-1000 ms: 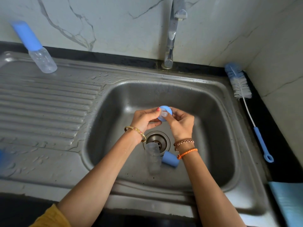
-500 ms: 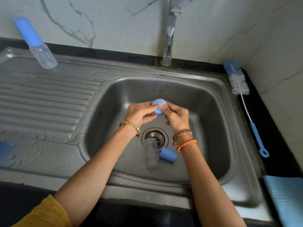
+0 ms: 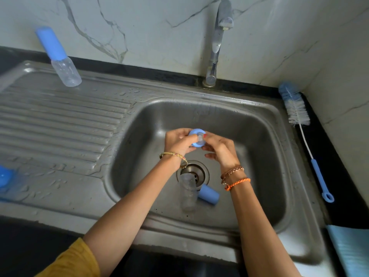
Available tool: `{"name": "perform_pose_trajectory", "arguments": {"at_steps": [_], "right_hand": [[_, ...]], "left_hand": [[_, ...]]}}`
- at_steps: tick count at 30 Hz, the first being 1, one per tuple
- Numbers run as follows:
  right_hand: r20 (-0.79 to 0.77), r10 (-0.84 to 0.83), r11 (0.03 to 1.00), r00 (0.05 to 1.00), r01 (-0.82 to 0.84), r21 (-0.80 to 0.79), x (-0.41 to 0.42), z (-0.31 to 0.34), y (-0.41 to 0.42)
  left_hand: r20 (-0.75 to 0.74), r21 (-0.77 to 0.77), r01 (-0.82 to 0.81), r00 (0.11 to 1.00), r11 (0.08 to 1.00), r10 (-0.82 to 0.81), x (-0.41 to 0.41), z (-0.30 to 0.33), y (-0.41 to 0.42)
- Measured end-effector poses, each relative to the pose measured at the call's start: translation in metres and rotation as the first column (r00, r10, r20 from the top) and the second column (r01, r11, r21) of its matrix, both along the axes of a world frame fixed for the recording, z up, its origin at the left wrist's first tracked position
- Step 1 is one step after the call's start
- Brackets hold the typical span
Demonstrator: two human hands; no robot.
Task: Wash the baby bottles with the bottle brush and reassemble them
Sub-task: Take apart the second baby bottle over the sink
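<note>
Pinching the blue collar as before, left hand and right hand now show its clear teat.

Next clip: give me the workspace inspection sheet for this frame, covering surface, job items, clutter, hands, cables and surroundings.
Surface: steel sink, wet drainboard.
Job's things: blue collar ring with nipple held over basin; clear bottle body and blue cap lying by the drain; capped bottle upright at back left; bottle brush on right counter.
Clutter: blue object at left edge, blurred; light blue cloth at right.
Hands: left hand and right hand both pinch the ring.
Cables: nothing seen.
Surroundings: marble wall, tap not running.
</note>
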State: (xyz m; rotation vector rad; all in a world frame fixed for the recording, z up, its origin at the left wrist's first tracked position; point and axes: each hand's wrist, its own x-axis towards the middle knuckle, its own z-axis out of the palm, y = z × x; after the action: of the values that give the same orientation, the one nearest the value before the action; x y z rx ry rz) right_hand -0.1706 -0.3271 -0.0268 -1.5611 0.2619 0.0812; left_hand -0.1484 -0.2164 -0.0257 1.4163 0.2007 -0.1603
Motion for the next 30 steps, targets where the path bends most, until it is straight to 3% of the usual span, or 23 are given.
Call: {"name": "perform_pose_trajectory", "arguments": {"at_steps": [4, 9, 12, 17, 23, 30], "right_hand": [[0.003, 0.021, 0.997, 1.000, -0.021, 0.071, 0.001, 0.001, -0.002], [0.101, 0.057, 0.996, 0.993, -0.063, 0.063, 0.002, 0.001, -0.006], [0.115, 0.024, 0.997, 0.993, -0.033, 0.075, 0.002, 0.001, -0.004], [0.133, -0.128, 0.989, 0.983, 0.117, 0.088, 0.004, -0.003, -0.007], [0.115, -0.165, 0.978, 0.980, 0.147, 0.146, 0.003, -0.004, 0.000], [0.062, -0.095, 0.979, 0.994, 0.082, 0.184, 0.001, -0.002, -0.001]], "left_hand": [[0.058, 0.011, 0.037, 0.998, 0.999, -0.038, -0.003, -0.001, 0.003], [0.166, 0.051, 0.257, 0.951, 0.965, -0.262, -0.005, 0.007, 0.016], [0.178, 0.065, 0.318, 0.929, 0.946, -0.325, -0.004, 0.009, 0.019], [0.141, -0.052, 0.384, 0.917, 0.922, -0.374, -0.006, 0.006, 0.011], [0.253, 0.035, 0.322, 0.913, 0.946, -0.320, -0.010, -0.005, 0.010], [0.318, 0.145, 0.211, 0.915, 0.967, -0.247, -0.005, -0.016, 0.012]]}}
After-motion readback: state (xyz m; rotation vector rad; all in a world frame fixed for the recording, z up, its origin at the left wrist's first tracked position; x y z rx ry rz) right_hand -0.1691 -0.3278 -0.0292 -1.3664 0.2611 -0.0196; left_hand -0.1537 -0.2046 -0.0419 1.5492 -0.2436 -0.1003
